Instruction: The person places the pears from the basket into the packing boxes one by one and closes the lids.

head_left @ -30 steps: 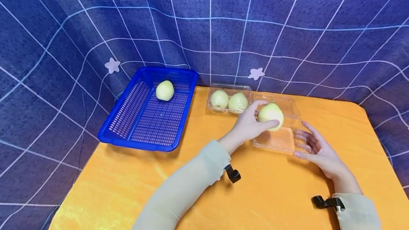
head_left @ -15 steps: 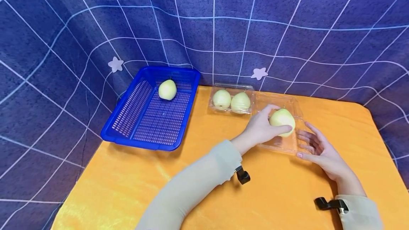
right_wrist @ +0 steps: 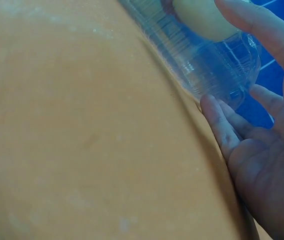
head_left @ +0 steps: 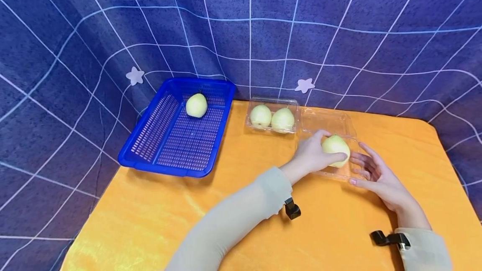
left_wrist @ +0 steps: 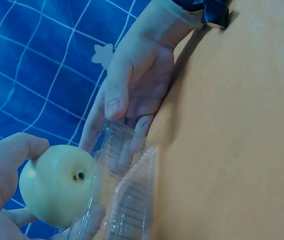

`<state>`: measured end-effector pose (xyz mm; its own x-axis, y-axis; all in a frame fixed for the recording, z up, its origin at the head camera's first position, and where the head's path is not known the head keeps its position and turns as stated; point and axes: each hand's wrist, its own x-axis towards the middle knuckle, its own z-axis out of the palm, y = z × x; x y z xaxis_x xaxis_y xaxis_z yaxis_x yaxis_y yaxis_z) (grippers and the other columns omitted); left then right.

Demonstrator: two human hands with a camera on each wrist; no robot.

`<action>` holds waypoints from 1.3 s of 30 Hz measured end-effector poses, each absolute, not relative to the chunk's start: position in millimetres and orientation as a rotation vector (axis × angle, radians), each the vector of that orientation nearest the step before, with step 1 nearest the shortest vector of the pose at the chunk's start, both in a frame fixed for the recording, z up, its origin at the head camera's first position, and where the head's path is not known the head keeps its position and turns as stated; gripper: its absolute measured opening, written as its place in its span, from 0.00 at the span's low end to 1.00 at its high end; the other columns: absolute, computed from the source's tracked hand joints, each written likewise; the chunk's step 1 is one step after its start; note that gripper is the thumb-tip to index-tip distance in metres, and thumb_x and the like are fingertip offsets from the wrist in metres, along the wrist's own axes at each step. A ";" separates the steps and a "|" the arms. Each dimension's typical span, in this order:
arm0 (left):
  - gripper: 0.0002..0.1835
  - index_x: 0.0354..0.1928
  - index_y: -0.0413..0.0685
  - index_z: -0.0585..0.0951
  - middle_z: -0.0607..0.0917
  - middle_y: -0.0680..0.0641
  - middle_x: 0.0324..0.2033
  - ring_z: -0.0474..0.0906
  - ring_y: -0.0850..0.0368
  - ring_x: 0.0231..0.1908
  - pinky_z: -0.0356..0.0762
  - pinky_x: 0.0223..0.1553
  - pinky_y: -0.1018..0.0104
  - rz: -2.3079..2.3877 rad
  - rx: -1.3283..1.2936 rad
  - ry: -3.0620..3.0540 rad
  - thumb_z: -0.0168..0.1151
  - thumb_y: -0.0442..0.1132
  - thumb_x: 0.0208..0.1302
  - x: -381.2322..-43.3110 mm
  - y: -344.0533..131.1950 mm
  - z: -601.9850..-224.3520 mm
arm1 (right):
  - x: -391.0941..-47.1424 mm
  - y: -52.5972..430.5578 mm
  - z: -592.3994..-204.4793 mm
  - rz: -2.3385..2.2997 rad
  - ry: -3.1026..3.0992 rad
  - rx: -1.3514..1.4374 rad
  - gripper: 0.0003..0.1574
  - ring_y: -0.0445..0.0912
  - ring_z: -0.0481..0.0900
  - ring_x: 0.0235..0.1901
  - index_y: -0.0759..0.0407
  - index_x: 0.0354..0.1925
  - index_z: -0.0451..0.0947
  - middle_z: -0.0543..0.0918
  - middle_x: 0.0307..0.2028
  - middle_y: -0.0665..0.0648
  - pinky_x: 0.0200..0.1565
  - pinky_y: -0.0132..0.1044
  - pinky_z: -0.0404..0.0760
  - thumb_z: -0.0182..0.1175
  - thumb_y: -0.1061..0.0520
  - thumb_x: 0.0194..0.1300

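My left hand (head_left: 311,153) grips a pale green pear (head_left: 336,147) between thumb and fingers. The pear is low over the right part of an open clear plastic clamshell box (head_left: 343,174), its lid (head_left: 326,122) folded back behind. In the left wrist view, the pear (left_wrist: 57,185) is at the box's rim; whether it touches the bottom is hard to tell. My right hand (head_left: 384,184) is at the box's right end with loosely bent fingers. The right wrist view has its fingertips (right_wrist: 213,107) against or very near the plastic wall.
A blue perforated basket (head_left: 175,174) stands at the left with one pear (head_left: 196,105) inside. Back centre is a closed clear box (head_left: 273,103) holding two pears (head_left: 271,119). An orange cloth (head_left: 241,221) covers the table, and a blue curtain (head_left: 226,32) hangs behind.
My left hand has carried the pear rightward and down toward the box's right part. My right hand stays at the box's right end.
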<state>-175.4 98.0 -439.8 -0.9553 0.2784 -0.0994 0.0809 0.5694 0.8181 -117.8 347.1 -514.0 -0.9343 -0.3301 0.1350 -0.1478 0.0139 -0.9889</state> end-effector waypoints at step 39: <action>0.33 0.64 0.62 0.82 0.87 0.63 0.45 0.79 0.65 0.38 0.76 0.38 0.69 1.048 0.278 2.570 0.80 0.64 0.61 -171.5 121.1 -439.2 | -119.9 347.2 -513.3 -2.059 2.111 -0.529 0.69 0.34 0.74 0.67 0.53 0.90 0.42 0.71 0.73 0.45 0.62 0.22 0.76 0.63 0.84 0.66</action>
